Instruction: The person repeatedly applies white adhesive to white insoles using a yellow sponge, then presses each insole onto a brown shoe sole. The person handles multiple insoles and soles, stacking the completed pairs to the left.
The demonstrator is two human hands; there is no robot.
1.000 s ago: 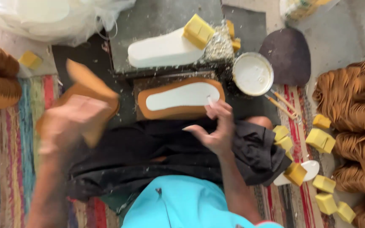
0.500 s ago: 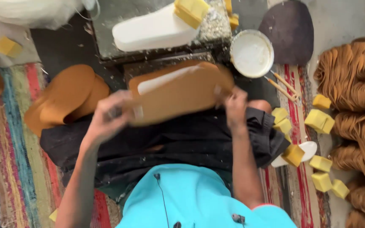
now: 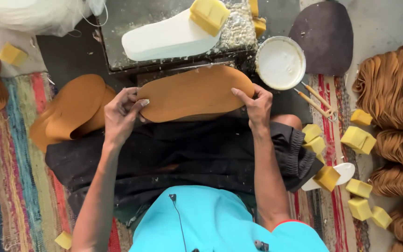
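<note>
Tan leather sole piece (image 3: 197,92) lies flat across the person's lap edge, just below the dark work slab (image 3: 164,28), pinched at its heel end by the left hand (image 3: 120,114) and at its toe end by the right hand (image 3: 257,105), while stacks of like tan pieces (image 3: 71,112) wait beside it.

Two hands: left hand (image 3: 121,114) and right hand (image 3: 256,103), centre. One tan sole (image 3: 196,92) between them. One white bowl (image 3: 281,62), upper right. One white foot-shaped block (image 3: 166,39), top. Two thin sticks (image 3: 314,99), right of centre.
</note>
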